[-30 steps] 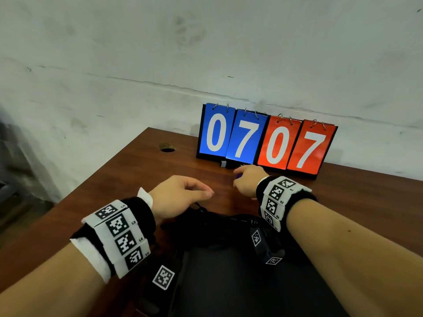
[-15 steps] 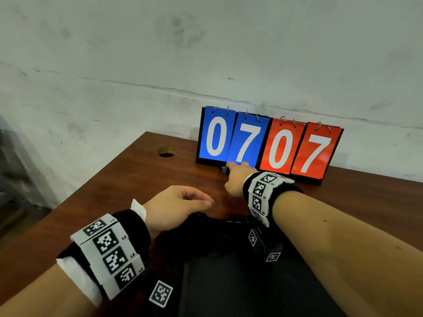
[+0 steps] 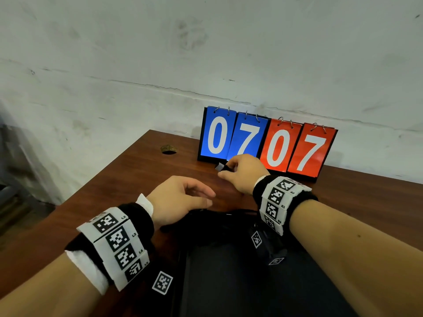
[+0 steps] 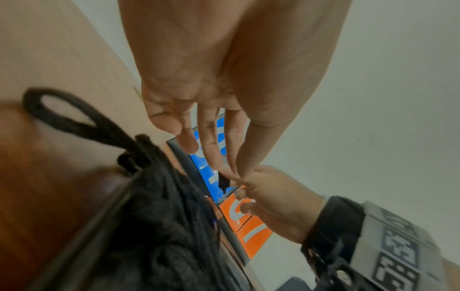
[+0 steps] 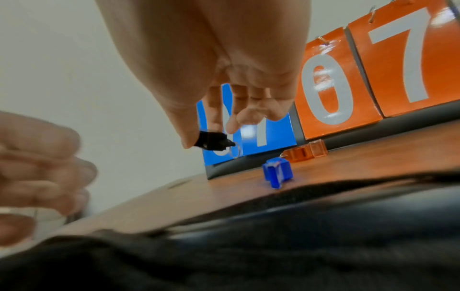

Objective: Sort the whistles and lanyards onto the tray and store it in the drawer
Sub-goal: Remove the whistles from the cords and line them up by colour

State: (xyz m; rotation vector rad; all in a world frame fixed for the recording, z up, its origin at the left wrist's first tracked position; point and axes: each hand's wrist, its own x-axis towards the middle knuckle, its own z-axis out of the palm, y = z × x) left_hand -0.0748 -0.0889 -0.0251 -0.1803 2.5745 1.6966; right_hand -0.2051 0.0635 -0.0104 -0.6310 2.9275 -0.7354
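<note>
A: Head view first. Right side?
B: Right grip [image 3: 246, 173] is at the foot of the scoreboard [image 3: 267, 143], in front of the blue 7. Thumb and fingertips are pinched on a black whistle [image 3: 225, 168].
A: Left?
B: Left grip [image 3: 180, 200] is nearer the body, fingers loose and slightly bent, nothing in it. It hovers over the far edge of the tray [image 3: 229, 282], above a heap of black lanyards [image 3: 206, 223]. The tray lies on the brown worktop [image 3: 128, 179], close to the person.
A: Left wrist view.
B: Left fingers are long and relaxed, palm empty. Below them the lanyards are piled in the tray against its rim. One loop lies out past the rim on the worktop. Beyond the fingertips the right grip holds the black whistle in front of the blue cards, a ring hanging from it.
A: Right wrist view.
B: The black whistle is nipped between thumb tip and forefinger, the other fingers bent in close. It is off the worktop, the ring [image 5: 235, 152] dangling at its end. Two more lie on the worktop. A blue whistle [image 5: 277, 174] sits between tray and scoreboard. An orange whistle [image 5: 306, 150] sits just beside the scoreboard's base, under the orange 0. They are near each other but apart, both outside the tray.
A: Left grip from here?
B: A blur at the left edge. Finger pose is unreadable in this view.
</note>
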